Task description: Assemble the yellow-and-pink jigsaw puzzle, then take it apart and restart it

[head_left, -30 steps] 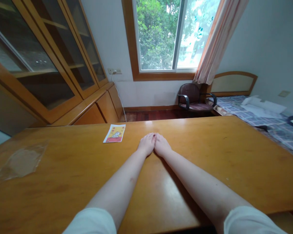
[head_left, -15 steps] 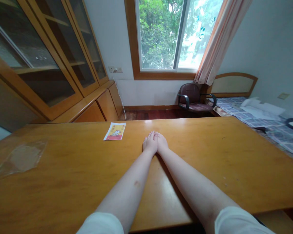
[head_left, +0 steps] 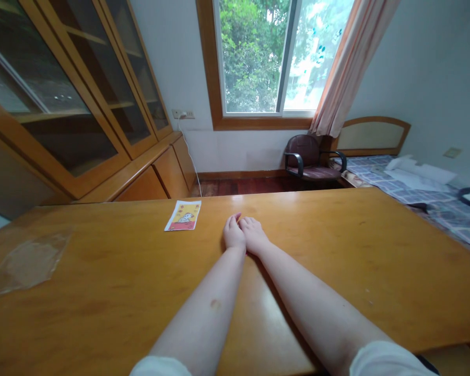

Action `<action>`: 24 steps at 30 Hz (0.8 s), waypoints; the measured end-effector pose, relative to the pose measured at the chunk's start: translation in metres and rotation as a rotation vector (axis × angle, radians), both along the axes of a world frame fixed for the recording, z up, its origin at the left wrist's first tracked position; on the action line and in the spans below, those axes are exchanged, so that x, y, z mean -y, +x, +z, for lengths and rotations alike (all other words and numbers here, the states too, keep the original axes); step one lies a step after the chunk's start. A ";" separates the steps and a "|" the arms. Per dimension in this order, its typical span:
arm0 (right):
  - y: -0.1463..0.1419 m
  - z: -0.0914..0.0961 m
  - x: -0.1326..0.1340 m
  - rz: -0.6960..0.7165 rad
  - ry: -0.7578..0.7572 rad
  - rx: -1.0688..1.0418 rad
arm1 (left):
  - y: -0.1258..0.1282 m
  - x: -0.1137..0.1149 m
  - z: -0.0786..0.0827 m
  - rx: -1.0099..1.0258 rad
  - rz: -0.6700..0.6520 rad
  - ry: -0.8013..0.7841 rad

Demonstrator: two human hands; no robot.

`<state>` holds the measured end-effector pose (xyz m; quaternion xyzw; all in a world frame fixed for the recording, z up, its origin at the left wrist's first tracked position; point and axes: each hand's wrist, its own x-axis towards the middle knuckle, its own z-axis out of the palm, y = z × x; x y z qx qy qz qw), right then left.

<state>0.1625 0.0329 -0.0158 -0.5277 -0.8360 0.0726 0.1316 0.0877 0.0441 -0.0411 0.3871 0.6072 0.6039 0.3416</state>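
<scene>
My left hand (head_left: pixel 234 234) and my right hand (head_left: pixel 254 236) rest against each other over the middle of the wooden table (head_left: pixel 121 292). The fingers of both are curled and held close together, with the right hand's fingertips against the left hand's inner side. Both palms are hidden, so whether anything lies between them cannot be seen. To the left of my hands, flat on the table, is a picture card (head_left: pixel 184 215) with a white animal on a yellow and red ground. Neither hand touches it.
A clear plastic sleeve (head_left: pixel 33 263) lies at the table's left. Glass-door cabinets (head_left: pixel 102 125) line the left wall. Beyond the far edge stand an office chair (head_left: pixel 307 156) and a bed (head_left: pixel 407 185) with white sheets of material on it. A cord (head_left: pixel 188 149) hangs from the wall socket.
My hands have shifted slightly left and turned against each other. Their fingertips, pressed side by side before, are now more bent and a small gap shows near the tips.
</scene>
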 end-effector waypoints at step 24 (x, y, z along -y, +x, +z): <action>0.026 0.006 -0.012 -0.134 -0.006 -0.897 | -0.001 0.002 0.026 0.245 -0.076 0.249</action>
